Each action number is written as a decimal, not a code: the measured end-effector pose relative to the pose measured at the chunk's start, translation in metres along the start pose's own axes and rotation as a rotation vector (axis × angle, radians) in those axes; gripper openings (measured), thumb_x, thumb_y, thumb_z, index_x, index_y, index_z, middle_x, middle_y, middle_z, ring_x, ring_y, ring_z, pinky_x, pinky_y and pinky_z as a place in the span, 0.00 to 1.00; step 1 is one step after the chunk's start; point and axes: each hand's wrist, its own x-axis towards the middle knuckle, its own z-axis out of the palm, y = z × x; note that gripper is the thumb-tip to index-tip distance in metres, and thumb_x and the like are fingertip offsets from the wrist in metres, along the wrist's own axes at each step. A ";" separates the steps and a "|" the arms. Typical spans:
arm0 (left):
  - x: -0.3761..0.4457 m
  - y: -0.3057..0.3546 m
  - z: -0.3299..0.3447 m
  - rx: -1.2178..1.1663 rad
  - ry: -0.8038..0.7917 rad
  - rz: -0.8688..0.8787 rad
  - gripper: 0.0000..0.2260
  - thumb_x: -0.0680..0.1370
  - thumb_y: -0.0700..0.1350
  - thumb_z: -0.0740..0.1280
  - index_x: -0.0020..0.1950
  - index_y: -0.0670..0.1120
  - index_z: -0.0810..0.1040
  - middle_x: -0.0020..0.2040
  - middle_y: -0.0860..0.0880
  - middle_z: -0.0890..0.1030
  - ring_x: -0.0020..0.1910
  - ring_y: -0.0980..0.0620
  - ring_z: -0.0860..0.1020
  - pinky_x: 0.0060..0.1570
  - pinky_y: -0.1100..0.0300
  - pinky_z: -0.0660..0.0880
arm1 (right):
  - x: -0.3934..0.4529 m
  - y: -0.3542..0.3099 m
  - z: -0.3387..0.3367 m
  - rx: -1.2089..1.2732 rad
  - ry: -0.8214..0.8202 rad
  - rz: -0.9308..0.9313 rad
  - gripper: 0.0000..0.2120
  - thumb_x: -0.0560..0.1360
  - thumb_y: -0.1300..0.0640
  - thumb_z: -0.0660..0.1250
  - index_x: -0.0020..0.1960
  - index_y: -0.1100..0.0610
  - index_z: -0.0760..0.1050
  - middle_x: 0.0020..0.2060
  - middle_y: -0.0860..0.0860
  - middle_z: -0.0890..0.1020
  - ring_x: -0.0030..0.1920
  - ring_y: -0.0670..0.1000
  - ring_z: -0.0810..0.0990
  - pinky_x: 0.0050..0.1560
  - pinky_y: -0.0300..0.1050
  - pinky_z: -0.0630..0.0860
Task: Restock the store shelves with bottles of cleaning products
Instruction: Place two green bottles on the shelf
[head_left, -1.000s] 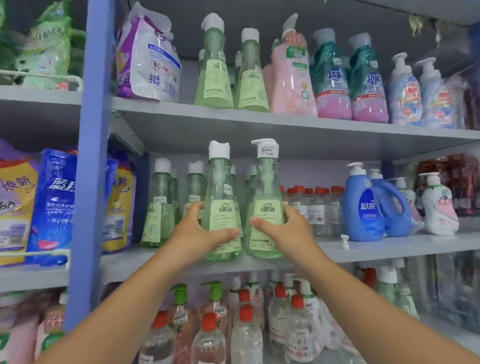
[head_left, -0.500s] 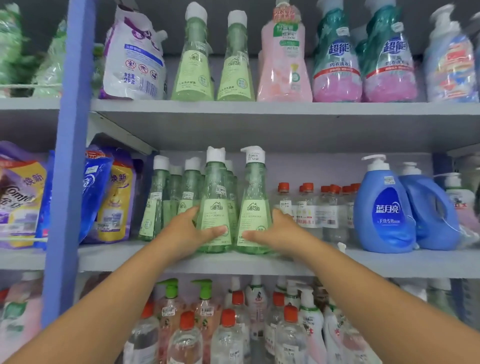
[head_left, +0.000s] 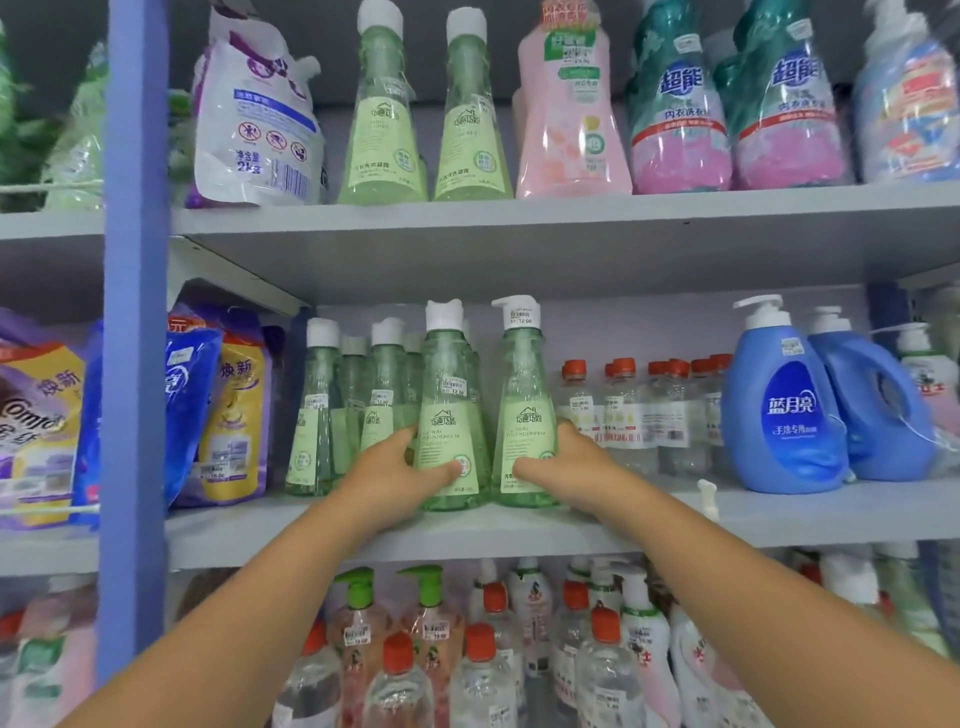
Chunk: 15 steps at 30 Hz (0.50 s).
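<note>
Standing side by side on the middle shelf (head_left: 519, 530), two green bottles are each clamped low down: left hand (head_left: 387, 475) on the left bottle (head_left: 447, 405), right hand (head_left: 571, 467) on the right bottle (head_left: 522, 400).

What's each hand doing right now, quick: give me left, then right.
Left hand: grips the left green pump bottle on the middle shelf.
Right hand: grips the right green pump bottle.

Grey shelves (head_left: 519, 228) — 3 tiers — on a blue upright (head_left: 135, 312).
</note>
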 end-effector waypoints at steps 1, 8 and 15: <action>-0.004 -0.002 0.002 0.005 0.002 0.014 0.32 0.74 0.57 0.74 0.76 0.54 0.67 0.57 0.59 0.79 0.53 0.57 0.80 0.53 0.57 0.78 | -0.002 -0.001 0.002 0.006 -0.005 -0.007 0.15 0.76 0.54 0.69 0.56 0.46 0.64 0.48 0.43 0.78 0.48 0.43 0.78 0.46 0.40 0.76; 0.001 -0.004 0.006 0.035 0.028 0.004 0.38 0.69 0.59 0.79 0.73 0.53 0.66 0.63 0.54 0.80 0.53 0.53 0.78 0.54 0.55 0.77 | -0.005 0.000 0.004 0.011 0.062 0.018 0.24 0.73 0.54 0.75 0.62 0.49 0.65 0.54 0.46 0.79 0.52 0.48 0.79 0.47 0.41 0.74; 0.006 -0.007 0.010 0.002 0.002 -0.025 0.37 0.67 0.61 0.79 0.70 0.52 0.68 0.56 0.55 0.79 0.55 0.52 0.79 0.57 0.52 0.77 | -0.003 0.005 0.007 -0.008 0.103 0.025 0.32 0.71 0.48 0.77 0.68 0.50 0.64 0.54 0.45 0.78 0.51 0.44 0.78 0.41 0.38 0.71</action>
